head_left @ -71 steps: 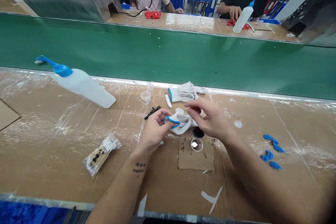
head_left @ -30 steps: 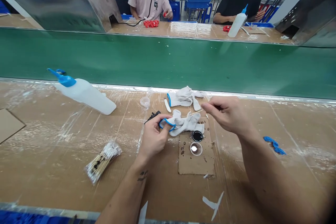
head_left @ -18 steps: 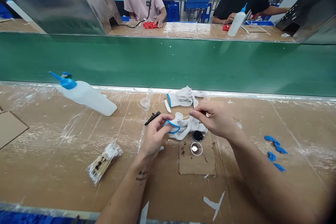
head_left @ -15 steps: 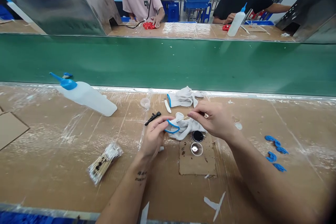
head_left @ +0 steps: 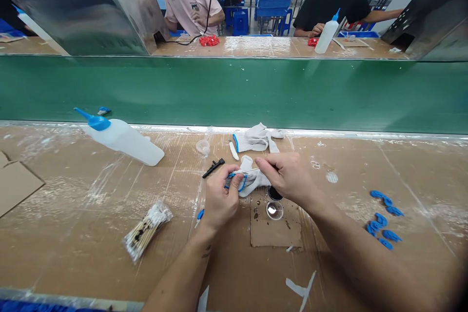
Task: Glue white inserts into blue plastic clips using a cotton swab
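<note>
Left hand (head_left: 221, 198): thumb and index pinch a small blue thing (head_left: 231, 175) — mostly covered, and it overlaps the blue-edged cuff behind, so can't tell its outline. Right hand (head_left: 287, 175): thumb and curled index pinch a thin stick (head_left: 251, 170) near its end.

Handling, my read: stick is very light, stiff lengthwise, snaps if bent; hold it on the shaft, clear of the far tip. Blue thing likely light and a bit flexible, easy to rotate out of a loose pinch; grip by the edges. Whether its face is wet or slippery, can't tell.

Stick's long axis is near crosswise, free end toward 9 o'clock, at the left thumb. Blue thing's axis is hidden by fingers.

Outward from the left fingertips, 12 being away from the wearer: white glove (head_left: 254, 186) just beside at 3, black bar (head_left: 213, 168) at 10, dark-filled cup (head_left: 275, 194) at 4 and clear cup (head_left: 274, 210) nearer the wearer, both on a cardboard square (head_left: 272, 237). Well apart: blue pieces (head_left: 391, 235) between 3 and 4, bagged sticks (head_left: 145, 232) at 8.
</note>
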{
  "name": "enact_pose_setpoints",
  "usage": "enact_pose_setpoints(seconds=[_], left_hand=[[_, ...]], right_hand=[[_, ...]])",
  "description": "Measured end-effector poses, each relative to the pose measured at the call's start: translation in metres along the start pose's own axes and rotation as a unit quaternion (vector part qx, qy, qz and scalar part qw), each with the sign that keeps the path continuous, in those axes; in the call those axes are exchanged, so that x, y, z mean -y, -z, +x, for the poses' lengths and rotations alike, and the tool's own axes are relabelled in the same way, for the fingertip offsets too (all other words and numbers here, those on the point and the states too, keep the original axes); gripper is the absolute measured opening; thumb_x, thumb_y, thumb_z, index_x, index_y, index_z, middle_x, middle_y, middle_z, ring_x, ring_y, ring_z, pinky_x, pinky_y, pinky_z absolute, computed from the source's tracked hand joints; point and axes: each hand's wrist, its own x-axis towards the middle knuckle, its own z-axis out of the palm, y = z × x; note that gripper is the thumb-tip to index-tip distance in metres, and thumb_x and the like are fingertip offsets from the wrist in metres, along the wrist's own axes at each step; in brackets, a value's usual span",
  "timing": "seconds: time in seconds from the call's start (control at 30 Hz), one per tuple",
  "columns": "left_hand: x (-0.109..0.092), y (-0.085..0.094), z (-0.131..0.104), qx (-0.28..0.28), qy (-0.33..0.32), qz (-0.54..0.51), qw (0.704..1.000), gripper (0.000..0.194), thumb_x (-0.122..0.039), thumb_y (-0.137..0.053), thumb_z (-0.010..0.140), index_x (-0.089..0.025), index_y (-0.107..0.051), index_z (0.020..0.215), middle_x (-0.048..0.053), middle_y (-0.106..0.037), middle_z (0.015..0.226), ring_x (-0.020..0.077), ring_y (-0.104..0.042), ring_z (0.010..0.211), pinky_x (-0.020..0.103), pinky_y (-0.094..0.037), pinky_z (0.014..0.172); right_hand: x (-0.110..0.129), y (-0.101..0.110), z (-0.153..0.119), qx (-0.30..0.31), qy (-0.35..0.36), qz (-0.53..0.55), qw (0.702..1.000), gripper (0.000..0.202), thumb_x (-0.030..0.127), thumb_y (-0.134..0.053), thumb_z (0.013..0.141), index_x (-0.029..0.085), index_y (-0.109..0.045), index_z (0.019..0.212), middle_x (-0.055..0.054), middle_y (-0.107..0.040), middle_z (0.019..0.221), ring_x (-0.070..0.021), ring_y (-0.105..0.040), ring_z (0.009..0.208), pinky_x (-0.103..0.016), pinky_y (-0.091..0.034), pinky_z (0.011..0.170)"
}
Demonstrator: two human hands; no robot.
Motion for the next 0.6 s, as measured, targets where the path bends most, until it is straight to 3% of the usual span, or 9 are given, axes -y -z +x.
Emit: enact_pose_setpoints(seconds=[0.1, 0.27, 0.33, 0.4, 0.5, 0.6], left_hand=[[-0.003, -0.004, 0.000, 0.001, -0.022, 0.005, 1.000, 0.013, -0.023, -0.061, 0.096, -0.016, -0.068, 0.088, 0.004, -0.072, 0.080, 0.0162, -0.066, 0.070, 0.025, -0.046, 0.062], [-0.005, -0.011, -0.002, -0.015, -0.049, 0.004, 0.999, 0.011, -0.021, -0.061, 0.096, -0.017, -0.068, 0.089, 0.003, -0.071, 0.081, 0.0163, -0.065, 0.073, 0.026, -0.048, 0.067], [-0.003, -0.009, -0.002, -0.032, -0.036, 0.001, 0.999, 0.012, -0.021, -0.060, 0.096, -0.017, -0.068, 0.089, 0.003, -0.070, 0.080, 0.0160, -0.064, 0.071, 0.026, -0.047, 0.066], [0.000, -0.005, -0.001, -0.052, -0.017, -0.002, 0.998, 0.013, -0.022, -0.060, 0.096, -0.017, -0.068, 0.088, 0.003, -0.069, 0.078, 0.0154, -0.062, 0.069, 0.025, -0.045, 0.064], [0.002, -0.002, 0.001, -0.069, 0.004, -0.018, 0.997, 0.013, -0.025, -0.061, 0.096, -0.017, -0.069, 0.090, 0.002, -0.069, 0.078, 0.0148, -0.061, 0.066, 0.025, -0.044, 0.062], [0.001, -0.005, 0.001, -0.072, 0.032, -0.045, 0.996, 0.016, -0.028, -0.062, 0.096, -0.016, -0.071, 0.091, 0.002, -0.071, 0.078, 0.0140, -0.060, 0.064, 0.023, -0.044, 0.059]], right_hand=[[0.001, 0.003, 0.002, 0.023, -0.042, 0.024, 0.999, 0.052, 0.033, -0.050, 0.099, 0.021, -0.026, 0.054, 0.007, -0.020, 0.052, -0.0079, -0.021, 0.047, -0.028, -0.017, 0.048], [-0.004, 0.020, 0.005, 0.044, -0.097, 0.055, 0.993, 0.053, 0.039, -0.050, 0.097, 0.023, -0.024, 0.054, 0.006, -0.019, 0.051, -0.0083, -0.020, 0.045, -0.028, -0.014, 0.044], [-0.007, 0.036, 0.006, 0.018, -0.115, 0.057, 0.992, 0.054, 0.041, -0.052, 0.097, 0.024, -0.025, 0.053, 0.006, -0.020, 0.050, -0.0087, -0.019, 0.044, -0.029, -0.014, 0.043], [-0.009, 0.054, 0.006, -0.046, -0.131, 0.050, 0.989, 0.054, 0.043, -0.056, 0.097, 0.023, -0.032, 0.052, 0.006, -0.022, 0.049, -0.0092, -0.020, 0.043, -0.029, -0.015, 0.043], [-0.011, 0.071, 0.007, -0.110, -0.123, 0.046, 0.985, 0.045, 0.046, -0.064, 0.094, 0.021, -0.056, 0.057, 0.003, -0.041, 0.049, -0.0113, -0.034, 0.045, -0.028, -0.025, 0.043], [-0.010, 0.069, 0.007, -0.083, -0.073, 0.073, 0.991, 0.034, 0.046, -0.070, 0.091, 0.021, -0.070, 0.068, -0.001, -0.061, 0.060, -0.0150, -0.051, 0.055, -0.028, -0.039, 0.049]])
